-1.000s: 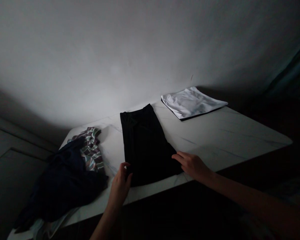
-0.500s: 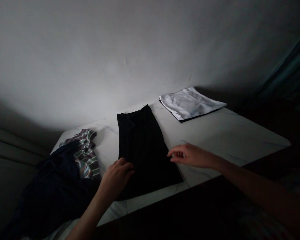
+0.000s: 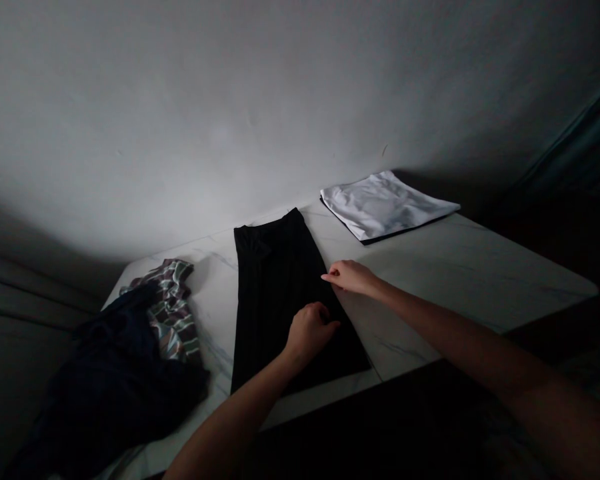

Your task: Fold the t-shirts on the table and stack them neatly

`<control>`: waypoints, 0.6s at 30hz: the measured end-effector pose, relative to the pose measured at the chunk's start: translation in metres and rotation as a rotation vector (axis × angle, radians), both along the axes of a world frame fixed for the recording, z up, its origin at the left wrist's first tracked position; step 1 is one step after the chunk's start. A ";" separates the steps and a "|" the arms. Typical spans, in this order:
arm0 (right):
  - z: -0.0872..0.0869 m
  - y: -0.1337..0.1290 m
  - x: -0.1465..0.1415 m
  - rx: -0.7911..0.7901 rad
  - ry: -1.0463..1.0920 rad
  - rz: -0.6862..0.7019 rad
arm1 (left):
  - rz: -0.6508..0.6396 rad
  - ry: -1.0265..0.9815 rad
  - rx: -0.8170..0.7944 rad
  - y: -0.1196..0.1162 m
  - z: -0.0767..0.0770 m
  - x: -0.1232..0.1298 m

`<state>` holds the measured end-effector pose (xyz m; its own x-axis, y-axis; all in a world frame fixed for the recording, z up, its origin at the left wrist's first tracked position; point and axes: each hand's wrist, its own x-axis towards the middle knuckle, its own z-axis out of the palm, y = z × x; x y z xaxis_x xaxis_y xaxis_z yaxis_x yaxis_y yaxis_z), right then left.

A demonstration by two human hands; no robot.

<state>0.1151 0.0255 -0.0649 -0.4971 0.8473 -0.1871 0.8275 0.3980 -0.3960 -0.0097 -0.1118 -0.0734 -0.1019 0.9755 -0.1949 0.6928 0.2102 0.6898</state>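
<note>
A black garment (image 3: 275, 293) lies flat on the marble-patterned table (image 3: 420, 287), its narrow end toward the wall. Over its lower right part is my left hand (image 3: 313, 330), fingers curled with a gap between thumb and fingertips and nothing visible in it. My right hand (image 3: 350, 275) is at the garment's right edge, thumb and fingers pinched together; whether cloth is between them is too small to tell.
A folded white cloth (image 3: 387, 203) lies over something dark at the back right. On the left are a crumpled dark blue garment (image 3: 120, 380) and a striped cloth (image 3: 175, 293). A pale wall (image 3: 260, 107) rises behind the table.
My left hand has moved right across the black garment from its left side. My right hand has shifted slightly up and left, and its fingers have closed together.
</note>
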 end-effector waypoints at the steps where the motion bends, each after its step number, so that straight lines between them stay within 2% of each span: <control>1: -0.001 -0.009 0.007 0.045 0.014 -0.002 | 0.036 -0.112 -0.003 0.001 -0.001 -0.001; 3: -0.005 -0.034 0.023 0.146 0.093 0.013 | 0.159 -0.394 -0.025 0.002 -0.003 -0.003; 6: -0.016 -0.087 0.046 0.280 0.316 0.120 | 0.388 -0.816 -0.127 -0.002 -0.004 -0.003; 8: -0.026 -0.123 0.053 0.353 0.446 0.187 | 0.487 -0.989 -0.215 -0.008 -0.004 0.001; 10: -0.037 -0.150 0.052 0.423 0.503 0.174 | 0.530 -1.071 -0.259 -0.012 -0.005 0.005; 12: -0.048 -0.166 0.046 0.474 0.498 0.100 | 0.540 -1.103 -0.251 -0.016 -0.007 0.009; 15: -0.058 -0.170 0.038 0.507 0.445 0.020 | 0.569 -1.127 -0.237 -0.018 -0.010 0.011; 18: -0.061 -0.163 0.038 0.531 0.374 0.069 | 0.536 -1.073 -0.283 -0.018 -0.009 0.005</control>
